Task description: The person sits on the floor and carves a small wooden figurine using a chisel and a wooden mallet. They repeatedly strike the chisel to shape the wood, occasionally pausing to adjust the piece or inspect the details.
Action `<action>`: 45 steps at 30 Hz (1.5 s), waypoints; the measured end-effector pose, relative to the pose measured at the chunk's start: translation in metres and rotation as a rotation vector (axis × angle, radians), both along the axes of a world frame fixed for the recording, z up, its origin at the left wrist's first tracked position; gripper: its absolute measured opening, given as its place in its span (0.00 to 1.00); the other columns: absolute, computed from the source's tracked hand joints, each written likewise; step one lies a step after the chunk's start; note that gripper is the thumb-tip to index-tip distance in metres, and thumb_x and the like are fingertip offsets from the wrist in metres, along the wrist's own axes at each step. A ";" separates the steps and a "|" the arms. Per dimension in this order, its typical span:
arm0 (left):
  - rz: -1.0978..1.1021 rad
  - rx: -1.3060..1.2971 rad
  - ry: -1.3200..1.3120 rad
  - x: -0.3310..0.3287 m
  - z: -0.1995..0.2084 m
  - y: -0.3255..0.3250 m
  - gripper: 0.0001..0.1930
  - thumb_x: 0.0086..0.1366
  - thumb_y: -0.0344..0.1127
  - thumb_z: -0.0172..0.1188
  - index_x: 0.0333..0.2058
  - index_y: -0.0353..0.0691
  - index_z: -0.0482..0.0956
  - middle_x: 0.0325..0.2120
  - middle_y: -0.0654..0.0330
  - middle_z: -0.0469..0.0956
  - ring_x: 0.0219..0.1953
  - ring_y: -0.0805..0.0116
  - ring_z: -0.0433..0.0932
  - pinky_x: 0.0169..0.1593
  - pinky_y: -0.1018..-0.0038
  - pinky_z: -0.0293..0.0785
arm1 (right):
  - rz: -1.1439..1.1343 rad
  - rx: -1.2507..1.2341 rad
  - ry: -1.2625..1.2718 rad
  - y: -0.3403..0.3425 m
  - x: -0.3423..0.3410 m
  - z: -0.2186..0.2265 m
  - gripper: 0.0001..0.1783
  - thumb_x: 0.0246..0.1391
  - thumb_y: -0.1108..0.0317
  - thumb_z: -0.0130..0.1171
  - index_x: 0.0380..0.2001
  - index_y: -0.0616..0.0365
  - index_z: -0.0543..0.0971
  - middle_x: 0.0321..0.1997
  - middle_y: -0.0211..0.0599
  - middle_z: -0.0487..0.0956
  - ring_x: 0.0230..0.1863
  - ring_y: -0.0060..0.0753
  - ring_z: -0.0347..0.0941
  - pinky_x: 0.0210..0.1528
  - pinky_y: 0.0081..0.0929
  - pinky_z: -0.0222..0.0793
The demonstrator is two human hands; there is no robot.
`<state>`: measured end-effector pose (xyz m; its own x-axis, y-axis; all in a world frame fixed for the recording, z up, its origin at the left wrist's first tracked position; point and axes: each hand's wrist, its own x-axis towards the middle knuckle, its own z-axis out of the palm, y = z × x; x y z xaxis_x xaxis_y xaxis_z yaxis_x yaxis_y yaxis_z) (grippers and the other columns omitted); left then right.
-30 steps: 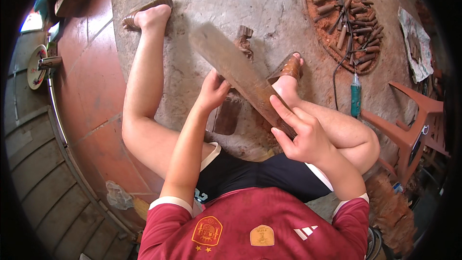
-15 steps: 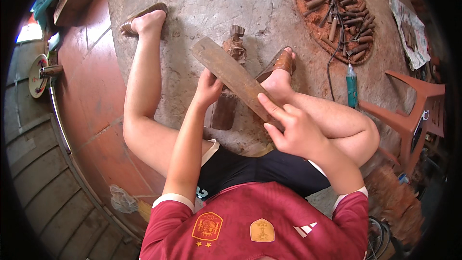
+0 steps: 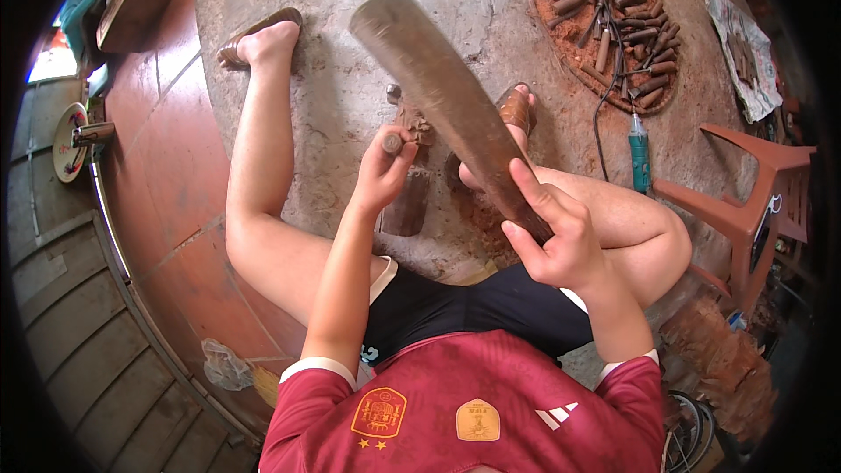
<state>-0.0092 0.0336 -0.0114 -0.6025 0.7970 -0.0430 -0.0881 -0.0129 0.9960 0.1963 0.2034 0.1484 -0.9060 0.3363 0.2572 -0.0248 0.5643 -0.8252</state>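
My right hand (image 3: 561, 232) grips the narrow end of a long flat wooden mallet (image 3: 438, 92), thumb and forefinger along its sides. The mallet's broad end is raised, pointing away and left, and slightly blurred. My left hand (image 3: 385, 171) is closed around a chisel (image 3: 393, 143), whose round butt faces up; its blade is hidden. Just beyond and right of that hand lies a carved piece of brown wood (image 3: 417, 127), partly covered by the mallet. A wooden block (image 3: 406, 203) extends toward me beneath it on the floor.
At the far right, a round tray (image 3: 613, 35) holds several wood-handled tools and reddish dust. A green power tool (image 3: 639, 158) with a cord lies near it. A brown plastic chair (image 3: 753, 184) stands to the right. My bare legs flank the work.
The mallet has lifted and swung to a steeper angle, and my right hand has moved slightly right. My left hand has turned, bringing the chisel's butt into view.
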 end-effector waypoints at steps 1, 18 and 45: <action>0.005 0.026 -0.082 0.003 0.010 0.000 0.08 0.69 0.25 0.54 0.46 0.40 0.70 0.34 0.69 0.66 0.35 0.80 0.64 0.41 0.78 0.64 | -0.010 -0.027 -0.010 0.000 0.003 -0.003 0.39 0.48 0.75 0.64 0.66 0.58 0.66 0.32 0.51 0.78 0.28 0.47 0.76 0.35 0.34 0.74; 0.244 -0.041 0.127 0.006 0.021 -0.004 0.12 0.66 0.27 0.62 0.47 0.33 0.77 0.35 0.64 0.76 0.37 0.76 0.74 0.42 0.79 0.71 | -0.136 -0.278 -0.030 -0.009 0.025 -0.053 0.39 0.51 0.75 0.62 0.67 0.62 0.64 0.28 0.44 0.78 0.29 0.29 0.74 0.38 0.25 0.72; 0.282 -0.008 0.030 -0.021 0.010 0.010 0.13 0.72 0.40 0.55 0.33 0.38 0.67 0.19 0.65 0.68 0.23 0.75 0.68 0.34 0.75 0.71 | -0.122 -0.360 -0.041 -0.019 0.018 -0.058 0.38 0.51 0.75 0.63 0.66 0.63 0.65 0.39 0.51 0.81 0.39 0.33 0.79 0.45 0.27 0.73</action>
<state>-0.0302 0.0435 -0.0018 -0.8015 0.5974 -0.0269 -0.0522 -0.0251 0.9983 0.2138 0.1845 0.0903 -0.8606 0.5049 0.0674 0.0618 0.2347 -0.9701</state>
